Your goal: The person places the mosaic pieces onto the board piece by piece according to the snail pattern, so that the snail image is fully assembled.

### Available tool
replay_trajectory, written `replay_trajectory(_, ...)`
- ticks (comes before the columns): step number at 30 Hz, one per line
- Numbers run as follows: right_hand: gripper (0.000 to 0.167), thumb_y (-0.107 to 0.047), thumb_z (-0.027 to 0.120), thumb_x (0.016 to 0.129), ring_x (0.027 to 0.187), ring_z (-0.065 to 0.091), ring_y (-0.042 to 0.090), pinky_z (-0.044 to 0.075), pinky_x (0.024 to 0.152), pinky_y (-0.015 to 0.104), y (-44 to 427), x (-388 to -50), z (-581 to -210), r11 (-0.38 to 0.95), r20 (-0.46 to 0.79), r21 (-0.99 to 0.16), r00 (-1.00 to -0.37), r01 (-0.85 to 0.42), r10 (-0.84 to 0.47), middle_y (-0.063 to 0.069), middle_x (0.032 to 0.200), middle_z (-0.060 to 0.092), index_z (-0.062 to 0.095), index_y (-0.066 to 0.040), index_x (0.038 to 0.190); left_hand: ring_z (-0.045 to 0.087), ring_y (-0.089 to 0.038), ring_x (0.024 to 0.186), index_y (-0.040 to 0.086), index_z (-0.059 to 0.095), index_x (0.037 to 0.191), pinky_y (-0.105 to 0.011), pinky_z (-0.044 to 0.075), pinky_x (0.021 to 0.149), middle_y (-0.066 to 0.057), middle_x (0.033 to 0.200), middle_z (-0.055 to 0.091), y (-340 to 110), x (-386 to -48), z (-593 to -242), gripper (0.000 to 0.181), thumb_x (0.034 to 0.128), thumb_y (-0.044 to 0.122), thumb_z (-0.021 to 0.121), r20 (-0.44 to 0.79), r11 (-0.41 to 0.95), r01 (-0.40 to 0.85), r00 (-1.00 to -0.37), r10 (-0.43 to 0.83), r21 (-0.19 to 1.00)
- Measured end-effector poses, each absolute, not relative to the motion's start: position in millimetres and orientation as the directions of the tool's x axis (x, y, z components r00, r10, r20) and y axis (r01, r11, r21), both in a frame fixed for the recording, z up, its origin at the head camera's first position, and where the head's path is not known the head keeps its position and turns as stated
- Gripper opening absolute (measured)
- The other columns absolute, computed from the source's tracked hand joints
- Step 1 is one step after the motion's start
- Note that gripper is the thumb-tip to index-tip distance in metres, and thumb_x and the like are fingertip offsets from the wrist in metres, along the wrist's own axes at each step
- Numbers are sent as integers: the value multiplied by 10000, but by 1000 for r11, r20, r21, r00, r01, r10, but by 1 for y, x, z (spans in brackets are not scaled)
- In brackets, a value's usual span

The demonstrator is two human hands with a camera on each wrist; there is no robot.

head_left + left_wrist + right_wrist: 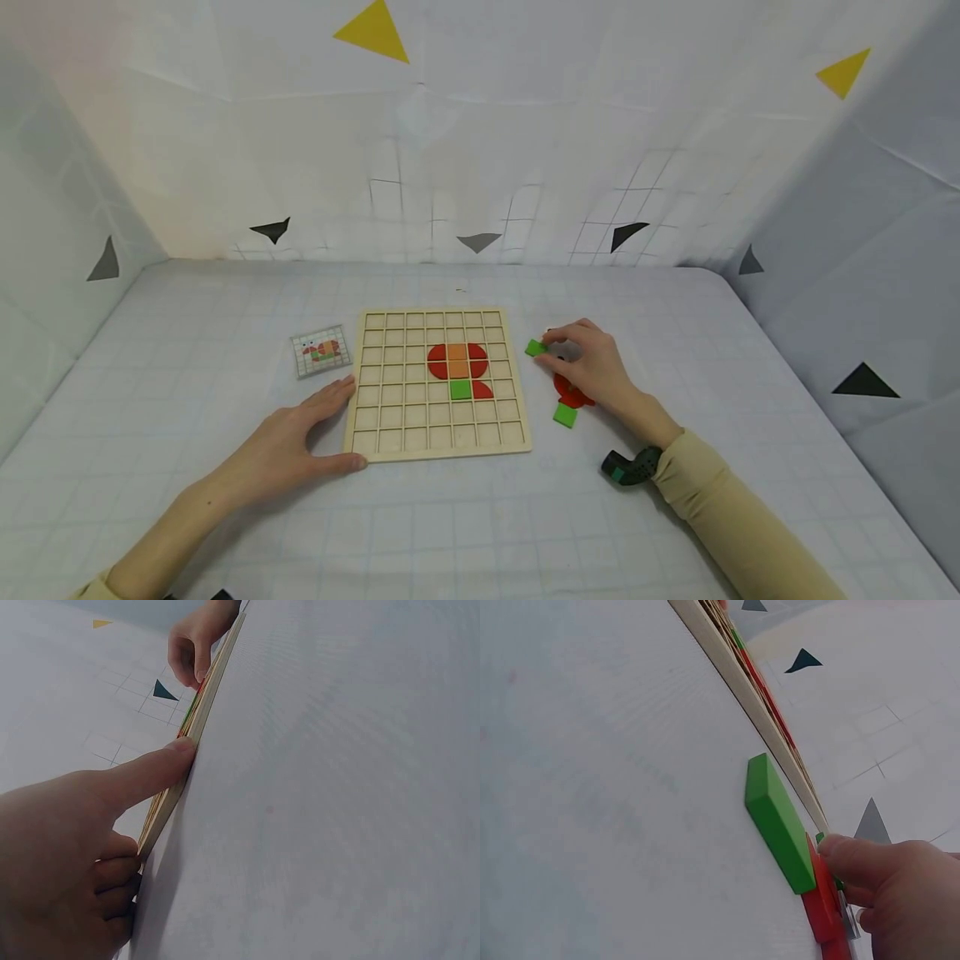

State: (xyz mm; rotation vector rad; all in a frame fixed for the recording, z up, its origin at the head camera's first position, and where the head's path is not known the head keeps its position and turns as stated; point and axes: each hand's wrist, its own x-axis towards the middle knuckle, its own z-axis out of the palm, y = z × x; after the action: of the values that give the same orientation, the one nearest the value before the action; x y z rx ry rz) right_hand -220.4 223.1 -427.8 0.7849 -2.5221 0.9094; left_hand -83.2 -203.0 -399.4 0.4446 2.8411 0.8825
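A pale wooden grid board (416, 418) lies on the table, with red and orange pieces (457, 361) forming a rounded shape on it. Below them, a green square (460, 389) sits beside a red quarter-round piece (482, 389). My left hand (277, 450) rests against the board's left side, fingers extended, thumb on the near left corner. To the right of the board, my right hand (600, 367) pinches a green square tile (536, 347) between thumb and fingertips. Several red pieces (570, 393) lie partly hidden under that hand, and another green square (780, 825) lies beside them.
Left of the board lies a small pattern card (321, 351) with a coloured figure on a grid. A white cloth covers the table (450, 525). Pale walls (480, 125) with yellow and dark triangles stand behind and at both sides. A dark wrist device (632, 467) hangs by my right sleeve.
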Motion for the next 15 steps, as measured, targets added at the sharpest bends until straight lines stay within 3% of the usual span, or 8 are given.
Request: replay_trajectory(15,281,-114,875,763,933,620,186,554,766,402,224,-220,-428,639,506,-479,-784,-602,-359,43,944,746,756,-50,1010,314,-332,1484,167,356,1563,-606,343,1120,2,1632,316,-202,-83,-398,1016,773,694,715,-44,785,235,-948,315,573)
